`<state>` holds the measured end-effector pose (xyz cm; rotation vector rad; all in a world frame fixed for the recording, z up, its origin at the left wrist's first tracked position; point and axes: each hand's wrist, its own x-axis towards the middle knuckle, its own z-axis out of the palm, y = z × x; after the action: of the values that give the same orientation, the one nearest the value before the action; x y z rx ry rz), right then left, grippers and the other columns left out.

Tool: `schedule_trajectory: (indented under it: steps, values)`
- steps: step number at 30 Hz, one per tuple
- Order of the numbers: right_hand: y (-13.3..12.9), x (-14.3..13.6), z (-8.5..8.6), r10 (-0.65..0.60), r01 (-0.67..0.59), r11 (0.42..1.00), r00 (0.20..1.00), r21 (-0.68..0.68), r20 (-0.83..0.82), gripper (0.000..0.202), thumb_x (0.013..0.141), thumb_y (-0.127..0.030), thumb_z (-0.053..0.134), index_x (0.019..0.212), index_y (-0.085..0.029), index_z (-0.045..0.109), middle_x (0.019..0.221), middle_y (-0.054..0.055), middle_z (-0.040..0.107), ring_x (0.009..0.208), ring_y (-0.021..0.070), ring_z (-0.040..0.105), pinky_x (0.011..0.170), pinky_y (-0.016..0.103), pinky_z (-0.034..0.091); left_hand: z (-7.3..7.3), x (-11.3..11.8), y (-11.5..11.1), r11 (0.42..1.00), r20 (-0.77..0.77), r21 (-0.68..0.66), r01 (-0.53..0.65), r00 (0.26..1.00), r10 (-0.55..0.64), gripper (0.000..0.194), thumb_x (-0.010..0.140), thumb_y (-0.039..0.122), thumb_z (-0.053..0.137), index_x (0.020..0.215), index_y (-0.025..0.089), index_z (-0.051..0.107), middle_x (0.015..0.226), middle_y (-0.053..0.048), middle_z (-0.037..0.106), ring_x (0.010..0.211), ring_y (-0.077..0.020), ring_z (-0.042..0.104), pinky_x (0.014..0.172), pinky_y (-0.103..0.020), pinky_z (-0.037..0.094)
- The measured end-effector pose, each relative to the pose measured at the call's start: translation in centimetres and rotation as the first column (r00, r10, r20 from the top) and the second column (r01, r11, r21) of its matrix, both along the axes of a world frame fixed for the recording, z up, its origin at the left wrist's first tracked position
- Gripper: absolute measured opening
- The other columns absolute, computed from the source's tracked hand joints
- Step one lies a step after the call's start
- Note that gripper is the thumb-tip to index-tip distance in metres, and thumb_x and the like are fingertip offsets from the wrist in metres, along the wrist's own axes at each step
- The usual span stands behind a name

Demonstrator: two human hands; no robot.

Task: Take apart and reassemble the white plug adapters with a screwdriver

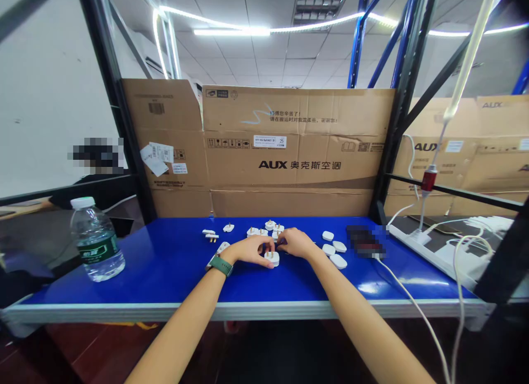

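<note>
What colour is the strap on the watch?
The watch strap is green. It shows best in the head view.

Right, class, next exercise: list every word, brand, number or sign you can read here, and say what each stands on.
"AUX 奥克斯空调": big middle cardboard
"师傅您辛苦了! 请在搬运时对我温柔些,谢谢您!": same cardboard, higher up; first character partly obscured
"25": white sticker on that cardboard
"AUX", twice: right-hand cardboard
Too small or blurred: the sticker's remaining print, the bottle label, the left cardboard's print and paper labels.
</note>
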<state>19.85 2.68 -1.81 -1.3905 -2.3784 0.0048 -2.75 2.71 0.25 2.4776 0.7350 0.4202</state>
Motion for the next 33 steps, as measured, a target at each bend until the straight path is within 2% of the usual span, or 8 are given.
schedule_trajectory:
  steps: [5,8,11,17,22,26,30,33]
  values:
    - [-0.26,-0.12,0.17,0.026,-0.025,1.0,0.999,0.019,-0.033,0.012,0.08,-0.027,0.074,0.091,-0.025,0.078,0.091,0.006,0.076,0.087,0.0214,0.069,0.066,0.024,0.041,-0.33,0.24,0.03,0.998,0.032,0.064,-0.019,0.999,0.017,0.038,0.068,0.045,0.083,0.095,0.02,0.07,0.079,0.0,0.065,0.066,-0.0134,0.056,0.057,-0.022,0.039]
    - [-0.47,-0.17,0.29,0.032,-0.028,0.998,0.997,0.062,-0.073,0.014,0.081,-0.029,0.072,0.094,-0.022,0.075,0.094,0.006,0.075,0.086,0.0206,0.068,0.067,0.024,0.041,-0.61,0.42,0.27,0.992,0.046,0.11,-0.061,0.997,0.056,0.039,0.066,0.047,0.084,0.091,0.019,0.07,0.077,0.0,0.065,0.066,-0.014,0.056,0.058,-0.023,0.04]
    - [-0.43,-0.08,0.23,0.046,-0.038,0.996,0.995,0.085,-0.086,0.014,0.083,-0.024,0.067,0.096,-0.021,0.074,0.097,0.007,0.075,0.085,0.0198,0.068,0.069,0.024,0.041,-0.83,0.5,0.57,0.987,0.063,0.133,-0.087,0.995,0.079,0.041,0.066,0.05,0.085,0.088,0.019,0.069,0.078,0.0,0.066,0.067,-0.0149,0.058,0.059,-0.024,0.041]
    - [0.19,0.27,-0.29,0.093,-0.093,0.995,0.996,0.025,-0.011,0.022,0.079,-0.017,0.068,0.097,-0.025,0.077,0.098,0.006,0.076,0.094,0.0223,0.067,0.074,0.025,0.042,-1.01,0.44,0.81,0.985,0.086,0.148,-0.089,0.993,0.077,0.041,0.065,0.05,0.085,0.089,0.019,0.07,0.074,0.001,0.066,0.063,-0.0144,0.058,0.058,-0.024,0.041]
    - [0.24,0.26,-0.21,0.061,-0.061,0.998,0.998,-0.012,0.009,0.019,0.082,-0.015,0.066,0.095,-0.024,0.077,0.094,0.006,0.075,0.09,0.0206,0.067,0.069,0.024,0.038,-0.88,0.47,0.7,0.985,0.045,0.14,-0.104,0.994,0.099,0.044,0.066,0.053,0.084,0.09,0.019,0.069,0.076,0.0,0.066,0.066,-0.0151,0.059,0.06,-0.024,0.041]
    - [0.1,0.26,0.03,0.042,-0.042,0.999,0.999,-0.021,0.023,0.017,0.085,-0.017,0.065,0.097,-0.022,0.075,0.102,0.008,0.075,0.095,0.0212,0.066,0.071,0.024,0.038,-0.67,0.52,0.6,0.984,0.006,0.134,-0.115,0.993,0.115,0.046,0.066,0.055,0.084,0.091,0.018,0.068,0.08,-0.001,0.066,0.07,-0.0152,0.059,0.063,-0.024,0.042]
    - [0.13,0.19,0.2,0.027,-0.03,0.999,0.994,-0.026,-0.102,0.015,0.09,-0.018,0.062,0.099,-0.021,0.073,0.099,0.008,0.075,0.092,0.0209,0.067,0.073,0.025,0.04,-0.54,0.61,0.51,0.982,-0.008,0.137,-0.127,0.992,0.13,0.05,0.064,0.056,0.085,0.092,0.018,0.069,0.08,-0.001,0.066,0.07,-0.0156,0.058,0.065,-0.025,0.042]
    - [0.23,0.02,0.32,0.111,-0.115,0.993,0.964,-0.004,-0.24,0.012,0.088,-0.018,0.064,0.095,-0.021,0.075,0.096,0.006,0.076,0.09,0.0202,0.068,0.076,0.026,0.043,-0.44,0.55,0.43,0.986,-0.02,0.122,-0.115,0.993,0.118,0.054,0.06,0.056,0.087,0.094,0.018,0.069,0.083,-0.001,0.066,0.072,-0.016,0.058,0.065,-0.026,0.042]
